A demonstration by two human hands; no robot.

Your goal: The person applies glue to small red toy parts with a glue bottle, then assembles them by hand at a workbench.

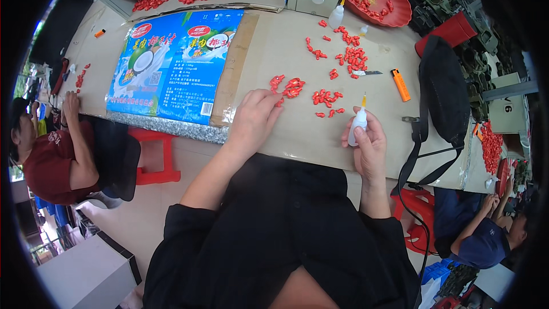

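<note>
Head view here, so what've you got in your right hand?

Looks like you're gripping a white squeeze bottle — yellow tip pointing up, over the near part of the tabletop.

And your left hand?

It's right by the small red pieces, fingers curled — can't tell if you're actually pinching one.

Anything else close to you?

Yeah, an orange lighter off to your right, near a thin blade-like tool.
</note>
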